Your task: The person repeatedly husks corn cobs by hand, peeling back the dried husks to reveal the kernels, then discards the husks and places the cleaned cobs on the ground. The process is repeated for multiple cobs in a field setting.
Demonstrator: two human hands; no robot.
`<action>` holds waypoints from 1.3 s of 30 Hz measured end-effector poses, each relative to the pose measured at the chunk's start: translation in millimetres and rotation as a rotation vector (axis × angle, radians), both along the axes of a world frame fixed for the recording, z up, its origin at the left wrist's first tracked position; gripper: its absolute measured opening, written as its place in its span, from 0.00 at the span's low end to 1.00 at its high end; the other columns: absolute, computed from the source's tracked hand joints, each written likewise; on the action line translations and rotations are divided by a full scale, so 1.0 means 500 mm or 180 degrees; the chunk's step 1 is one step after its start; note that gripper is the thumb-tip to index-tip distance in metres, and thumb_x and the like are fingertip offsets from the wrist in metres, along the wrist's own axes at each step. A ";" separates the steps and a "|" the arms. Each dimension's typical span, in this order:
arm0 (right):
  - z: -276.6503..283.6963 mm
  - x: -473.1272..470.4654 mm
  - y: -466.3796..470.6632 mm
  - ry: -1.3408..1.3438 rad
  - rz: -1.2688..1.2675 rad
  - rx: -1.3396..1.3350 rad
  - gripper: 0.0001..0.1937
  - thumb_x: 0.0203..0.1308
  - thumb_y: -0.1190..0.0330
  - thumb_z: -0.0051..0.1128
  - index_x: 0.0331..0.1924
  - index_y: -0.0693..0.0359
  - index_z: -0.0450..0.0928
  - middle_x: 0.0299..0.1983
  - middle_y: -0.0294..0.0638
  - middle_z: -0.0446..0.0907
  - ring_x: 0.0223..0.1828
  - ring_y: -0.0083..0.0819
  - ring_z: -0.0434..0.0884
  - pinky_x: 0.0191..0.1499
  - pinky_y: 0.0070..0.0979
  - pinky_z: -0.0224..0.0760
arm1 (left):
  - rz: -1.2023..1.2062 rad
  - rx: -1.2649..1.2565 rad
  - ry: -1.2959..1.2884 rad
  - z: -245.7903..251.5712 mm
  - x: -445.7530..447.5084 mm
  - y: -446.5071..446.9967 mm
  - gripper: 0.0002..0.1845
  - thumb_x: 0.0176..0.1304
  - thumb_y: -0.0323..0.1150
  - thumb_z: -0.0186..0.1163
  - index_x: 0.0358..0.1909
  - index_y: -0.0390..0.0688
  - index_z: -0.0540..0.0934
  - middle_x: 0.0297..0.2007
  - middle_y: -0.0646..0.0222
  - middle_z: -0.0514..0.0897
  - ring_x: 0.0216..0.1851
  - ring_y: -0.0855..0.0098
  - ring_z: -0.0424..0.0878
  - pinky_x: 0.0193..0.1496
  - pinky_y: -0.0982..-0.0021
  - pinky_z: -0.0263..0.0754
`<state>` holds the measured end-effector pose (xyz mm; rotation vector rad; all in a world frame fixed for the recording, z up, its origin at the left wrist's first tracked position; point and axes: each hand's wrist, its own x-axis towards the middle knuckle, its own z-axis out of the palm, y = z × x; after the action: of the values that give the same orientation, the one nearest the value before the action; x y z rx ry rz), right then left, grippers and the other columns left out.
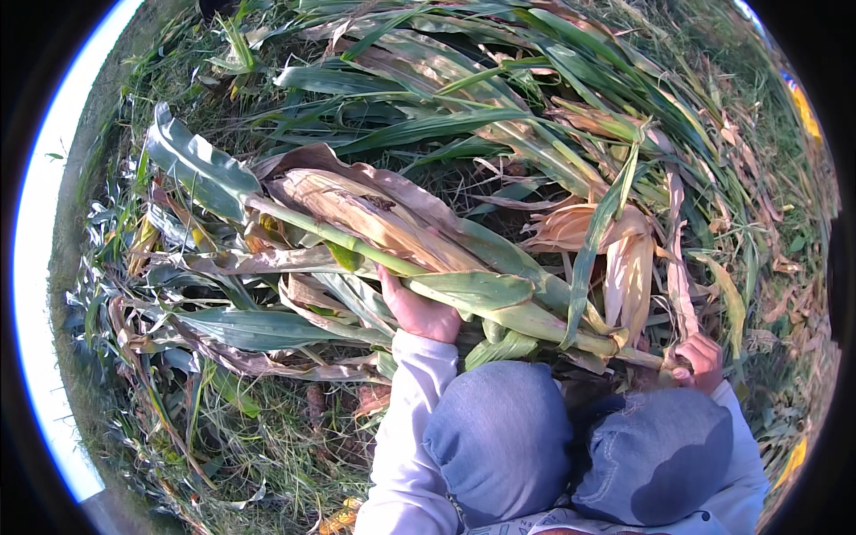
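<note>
A cut corn stalk (361,249) lies aslant before me, its thin end to the upper left. An ear of corn in dry tan husk (354,207) rests along its upper side. My left hand (422,311) grips the stalk from below near the middle; the stalk and ear hide most of its fingers. At the stalk's lower right end, my right hand (699,361) is closed around the butt near my knee. Between the hands, a green leaf sheath (475,289) wraps the stalk. A peeled-back dry husk (628,267) hangs just above the right part of the stalk.
A heap of cut corn plants with long green leaves (428,134) lies across the far side. More corn leaves (261,328) spread at left over grass (287,441). My denim-covered knees (498,441) are bent close below the stalk.
</note>
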<state>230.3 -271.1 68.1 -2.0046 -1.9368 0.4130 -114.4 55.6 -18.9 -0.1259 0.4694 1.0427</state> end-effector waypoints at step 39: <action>-0.002 -0.714 0.999 0.2241 0.0902 -0.0862 0.23 0.70 0.52 0.48 0.27 0.63 0.77 0.21 0.31 0.72 0.26 0.22 0.68 0.32 0.30 0.63 | -0.0751 -0.0252 -0.0574 0.063 -0.186 -0.118 0.26 0.74 0.51 0.51 0.62 0.42 0.72 0.57 0.61 0.80 0.58 0.56 0.77 0.64 0.51 0.70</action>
<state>-126.8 228.3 67.0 -1.4133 -1.7442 1.3087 -207.6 -3.4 12.7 -0.2275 0.3520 0.7740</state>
